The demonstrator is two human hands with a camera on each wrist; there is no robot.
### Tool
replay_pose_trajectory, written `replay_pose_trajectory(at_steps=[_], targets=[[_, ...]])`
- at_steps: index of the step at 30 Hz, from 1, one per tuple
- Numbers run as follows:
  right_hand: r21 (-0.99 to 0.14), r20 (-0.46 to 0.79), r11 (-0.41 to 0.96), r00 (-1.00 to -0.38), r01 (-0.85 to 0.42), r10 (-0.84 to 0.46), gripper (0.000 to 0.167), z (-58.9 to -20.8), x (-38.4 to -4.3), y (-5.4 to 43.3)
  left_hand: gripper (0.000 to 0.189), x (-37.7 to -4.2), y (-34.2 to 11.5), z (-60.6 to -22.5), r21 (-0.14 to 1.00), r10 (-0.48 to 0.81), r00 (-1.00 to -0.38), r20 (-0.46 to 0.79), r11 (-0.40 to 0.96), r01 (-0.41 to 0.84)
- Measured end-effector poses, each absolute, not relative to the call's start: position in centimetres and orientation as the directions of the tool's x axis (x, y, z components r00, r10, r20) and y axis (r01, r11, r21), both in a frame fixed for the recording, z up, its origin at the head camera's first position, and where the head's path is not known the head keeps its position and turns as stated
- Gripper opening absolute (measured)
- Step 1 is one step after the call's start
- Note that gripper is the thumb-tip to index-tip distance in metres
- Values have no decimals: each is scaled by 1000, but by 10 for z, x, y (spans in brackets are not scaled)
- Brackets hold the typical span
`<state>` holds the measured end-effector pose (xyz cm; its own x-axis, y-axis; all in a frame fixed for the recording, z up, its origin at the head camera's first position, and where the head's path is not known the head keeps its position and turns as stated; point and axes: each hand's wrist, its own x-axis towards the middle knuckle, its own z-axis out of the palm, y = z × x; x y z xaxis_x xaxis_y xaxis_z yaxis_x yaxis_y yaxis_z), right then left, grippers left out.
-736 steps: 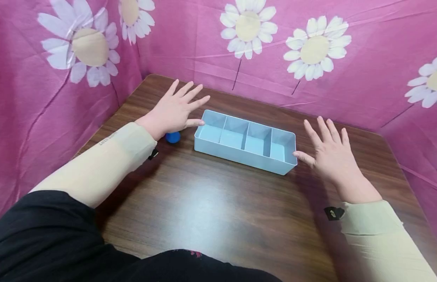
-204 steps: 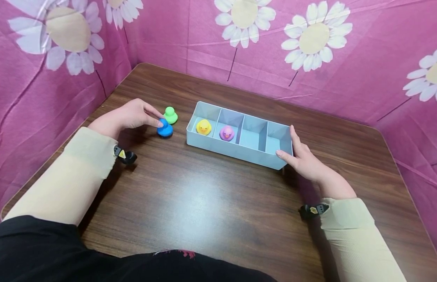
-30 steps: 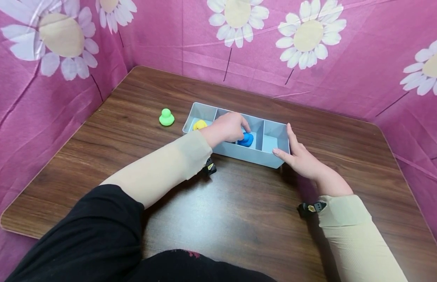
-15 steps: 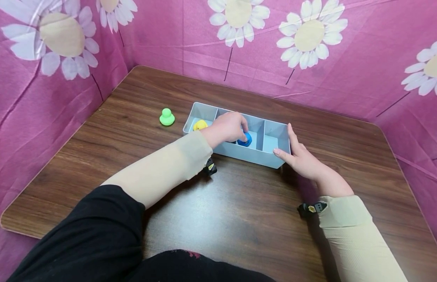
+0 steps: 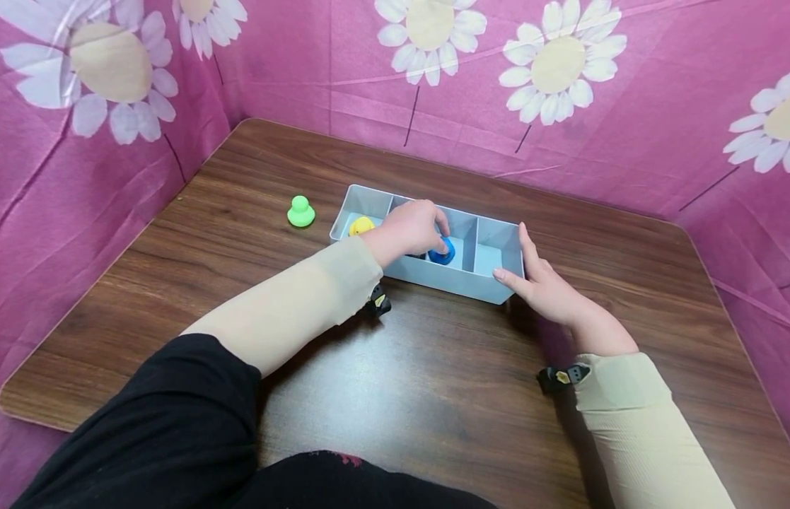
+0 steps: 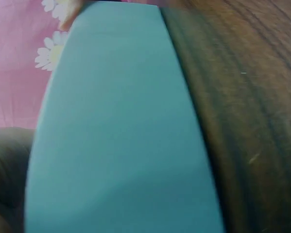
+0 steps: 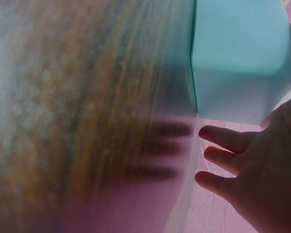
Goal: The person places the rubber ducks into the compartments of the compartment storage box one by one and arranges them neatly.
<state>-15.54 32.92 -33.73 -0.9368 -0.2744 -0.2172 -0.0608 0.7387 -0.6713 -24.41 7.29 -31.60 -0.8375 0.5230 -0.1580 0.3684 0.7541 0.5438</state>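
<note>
My left hand (image 5: 415, 227) reaches into the third compartment of a light blue divided box (image 5: 461, 284) and pinches a blue rubber duck (image 5: 442, 253) there. Its wrist and forearm pass over the left part of the box. A yellow rubber duck (image 5: 361, 226) sits in the leftmost compartment, partly covered by the arm; what lies in the second one is hidden. At the box's right end, my right hand (image 5: 550, 286) grips the corner, thumb over the front rim and index finger along the end. In the right wrist view its other fingers (image 7: 223, 138) extend below the box.
A green rubber duck (image 5: 300, 212) stands on the wooden table (image 5: 433, 396), left of the box. Pink cloth (image 5: 344, 85) with white daisies hangs behind and beside the table. The box's front wall (image 6: 121, 121) fills most of the left wrist view.
Since the older frames, the blue duck has gone from the table into the third compartment with my left hand. Over the last second it has turned slightly between my fingers; my right hand stays put.
</note>
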Motion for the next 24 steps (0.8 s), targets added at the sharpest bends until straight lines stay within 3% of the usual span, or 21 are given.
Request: replay_pose_trajectory(at_steps=[11,15,19,24], targets=[[-650,-248,759,-932,-42,-264,95,-337,-157,330,23,-244,36,-286,746,552,-826,-117,598,293],[-635,-251,771,-932,-44,-260,94,-337,-157,330,28,-247,0,-277,811,556,-827,-81,519,270],[-631,-262,775,-931,-34,-255,94,-337,-156,330,36,-256,-45,-273,851,497,-866,-54,476,220],[-641,-266,767,-929,-27,-256,95,-338,-156,331,49,-266,-106,-277,855,407,-904,-127,507,108]])
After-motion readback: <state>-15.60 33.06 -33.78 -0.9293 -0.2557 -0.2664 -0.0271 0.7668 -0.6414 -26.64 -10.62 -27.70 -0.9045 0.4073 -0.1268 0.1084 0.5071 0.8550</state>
